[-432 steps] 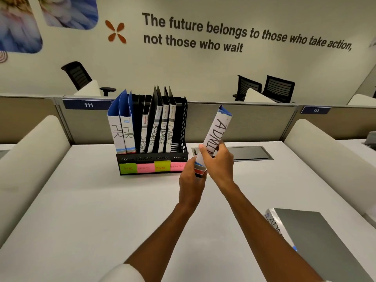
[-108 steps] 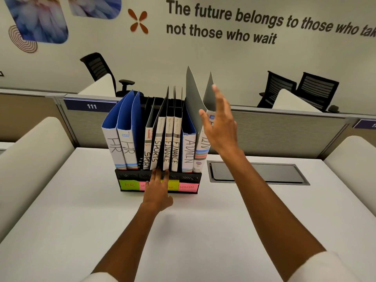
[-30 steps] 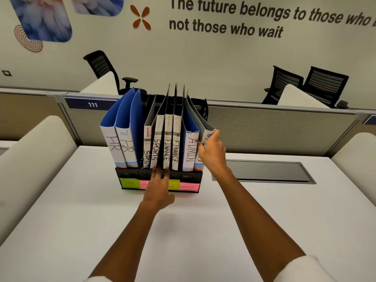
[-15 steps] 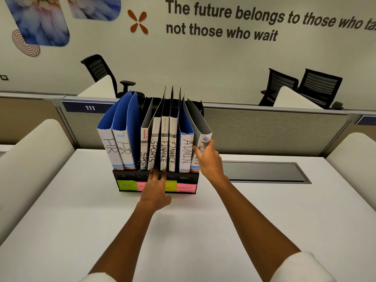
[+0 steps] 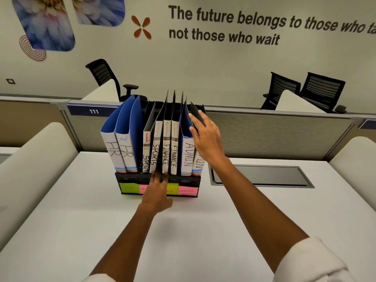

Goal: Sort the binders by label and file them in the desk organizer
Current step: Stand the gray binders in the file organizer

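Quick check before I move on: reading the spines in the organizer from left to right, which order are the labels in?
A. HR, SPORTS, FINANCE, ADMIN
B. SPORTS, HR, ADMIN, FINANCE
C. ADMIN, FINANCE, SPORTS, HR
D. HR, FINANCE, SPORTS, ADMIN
A: in the desk organizer the two HR binders stand leftmost, then the SPORTS binders, the FINANCE binders, and the ADMIN binders at the right end.
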`<state>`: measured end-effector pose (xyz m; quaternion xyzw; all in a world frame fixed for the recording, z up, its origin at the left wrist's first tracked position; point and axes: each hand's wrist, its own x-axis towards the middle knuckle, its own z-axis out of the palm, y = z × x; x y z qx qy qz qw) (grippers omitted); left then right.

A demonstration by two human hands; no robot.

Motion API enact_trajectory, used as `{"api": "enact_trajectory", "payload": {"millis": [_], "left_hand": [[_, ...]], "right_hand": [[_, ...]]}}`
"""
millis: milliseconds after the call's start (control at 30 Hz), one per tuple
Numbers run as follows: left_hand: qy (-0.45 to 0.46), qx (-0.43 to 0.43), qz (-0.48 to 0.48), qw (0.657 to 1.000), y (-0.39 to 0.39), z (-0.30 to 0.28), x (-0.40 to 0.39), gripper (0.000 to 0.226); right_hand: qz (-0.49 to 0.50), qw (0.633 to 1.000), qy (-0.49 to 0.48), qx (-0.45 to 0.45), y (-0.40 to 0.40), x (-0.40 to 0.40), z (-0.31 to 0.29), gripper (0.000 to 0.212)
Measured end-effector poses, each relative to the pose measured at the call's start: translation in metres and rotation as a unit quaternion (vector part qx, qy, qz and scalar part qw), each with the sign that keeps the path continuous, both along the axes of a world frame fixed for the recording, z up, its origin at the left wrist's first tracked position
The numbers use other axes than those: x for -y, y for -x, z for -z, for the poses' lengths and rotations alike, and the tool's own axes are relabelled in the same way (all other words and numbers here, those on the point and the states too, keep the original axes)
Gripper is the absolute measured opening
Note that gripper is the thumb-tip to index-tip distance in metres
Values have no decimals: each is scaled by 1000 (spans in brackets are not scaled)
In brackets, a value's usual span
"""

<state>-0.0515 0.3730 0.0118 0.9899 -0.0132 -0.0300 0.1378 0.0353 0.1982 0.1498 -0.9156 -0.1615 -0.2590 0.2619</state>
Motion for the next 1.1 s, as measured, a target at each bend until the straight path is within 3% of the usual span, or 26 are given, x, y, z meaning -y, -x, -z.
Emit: {"api": "enact_trajectory", "payload": {"millis": [133, 600, 700, 800, 1033, 1100], "left_hand": [[4, 5, -1, 1000, -1, 1, 0, 100], [14, 7, -3, 1000, -1, 0, 0, 100], [18, 7, 0, 1000, 0, -1, 1, 100], [20, 8, 0, 1000, -1, -2, 1, 99], [22, 12, -1, 1000, 0, 1, 0, 98], [24, 13, -2, 1000, 0, 2, 0, 98]], "right_hand": [[39, 997, 55, -49, -7, -4, -1, 43], [22, 988, 3, -150, -17, -6, -14, 40], [29, 991, -113, -64, -1, -1, -1, 54], [3, 957, -285, -59, 23, 2, 23, 67], [4, 934, -330, -139, 28, -1, 53, 102], [25, 918, -359, -168, 29, -3, 49, 103]]}}
